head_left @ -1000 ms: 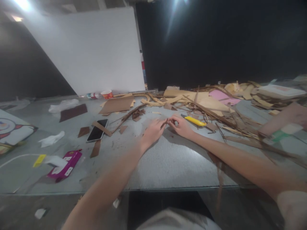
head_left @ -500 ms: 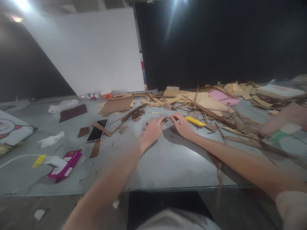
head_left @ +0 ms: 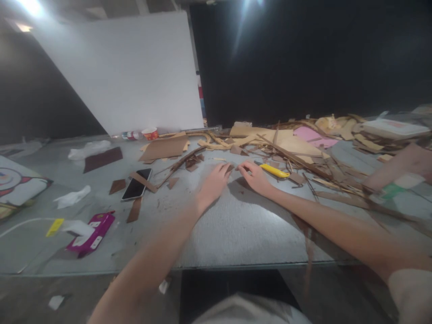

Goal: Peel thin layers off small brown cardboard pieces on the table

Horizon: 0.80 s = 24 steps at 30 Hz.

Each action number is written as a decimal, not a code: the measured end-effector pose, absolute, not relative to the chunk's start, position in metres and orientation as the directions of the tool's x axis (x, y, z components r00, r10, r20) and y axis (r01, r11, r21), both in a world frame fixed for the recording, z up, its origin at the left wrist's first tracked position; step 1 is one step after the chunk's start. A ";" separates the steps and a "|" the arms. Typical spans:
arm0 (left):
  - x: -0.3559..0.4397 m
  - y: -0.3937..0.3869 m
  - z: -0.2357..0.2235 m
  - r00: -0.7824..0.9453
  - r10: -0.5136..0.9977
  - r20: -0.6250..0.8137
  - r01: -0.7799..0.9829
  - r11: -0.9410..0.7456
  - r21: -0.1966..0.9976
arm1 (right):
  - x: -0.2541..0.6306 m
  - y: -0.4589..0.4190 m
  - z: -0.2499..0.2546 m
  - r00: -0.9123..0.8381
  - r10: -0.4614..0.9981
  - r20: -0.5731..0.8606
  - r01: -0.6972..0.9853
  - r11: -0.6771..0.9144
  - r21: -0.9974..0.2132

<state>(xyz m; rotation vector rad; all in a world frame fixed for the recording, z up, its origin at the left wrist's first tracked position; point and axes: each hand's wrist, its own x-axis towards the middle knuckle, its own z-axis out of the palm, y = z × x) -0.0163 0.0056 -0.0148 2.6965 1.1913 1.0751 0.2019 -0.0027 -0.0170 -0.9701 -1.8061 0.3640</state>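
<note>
My left hand (head_left: 213, 183) lies on the grey table (head_left: 236, 234) with its fingers curled, the fingertips on a small brown cardboard scrap (head_left: 231, 168). Close to its right, my right hand (head_left: 255, 176) rests palm down with thumb and forefinger pinched together near the same scrap; what they pinch is too small to make out. A yellow utility knife (head_left: 275, 170) lies on the table just right of my right hand, untouched.
A heap of cardboard offcuts and strips (head_left: 303, 148) fills the right and back of the table. A phone (head_left: 137, 183), brown card pieces (head_left: 164, 147), a magenta packet (head_left: 92, 231), tissue (head_left: 72, 196) and a cup (head_left: 150, 132) lie to the left. A white board (head_left: 124, 72) leans behind.
Both hands have moved slightly away from me, toward the scrap pile. The thin scrap they held up between them a second ago now lies low under the fingertips.
</note>
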 end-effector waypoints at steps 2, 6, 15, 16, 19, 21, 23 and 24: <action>-0.017 0.005 -0.012 0.473 0.642 0.603 0.663 -0.710 0.236 | 0.201 -0.005 -0.015 -0.164 0.745 0.647 0.436 0.643 -0.629; -0.018 -0.002 -0.005 0.444 0.655 0.612 0.662 -0.700 0.268 | 0.201 -0.009 -0.012 -0.174 0.724 0.667 0.409 0.669 -0.620; -0.017 -0.009 0.003 0.428 0.649 0.629 0.617 -0.718 0.321 | 0.201 -0.012 -0.012 -0.166 0.690 0.705 0.371 0.706 -0.603; -0.016 -0.009 0.002 0.426 0.650 0.630 0.615 -0.718 0.325 | 0.201 -0.012 -0.012 -0.160 0.684 0.711 0.373 0.709 -0.598; -0.017 -0.008 0.001 0.428 0.648 0.630 0.606 -0.723 0.332 | 0.201 -0.013 -0.011 -0.154 0.677 0.720 0.373 0.714 -0.592; -0.017 -0.008 0.000 0.438 0.645 0.626 0.593 -0.731 0.338 | 0.201 -0.014 -0.010 -0.163 0.680 0.715 0.372 0.713 -0.594; -0.017 -0.008 0.000 0.449 0.641 0.622 0.579 -0.739 0.345 | 0.201 -0.015 -0.009 -0.171 0.679 0.714 0.370 0.716 -0.592; -0.017 -0.008 -0.001 0.455 0.640 0.620 0.573 -0.743 0.346 | 0.201 -0.016 -0.009 -0.174 0.677 0.715 0.369 0.718 -0.590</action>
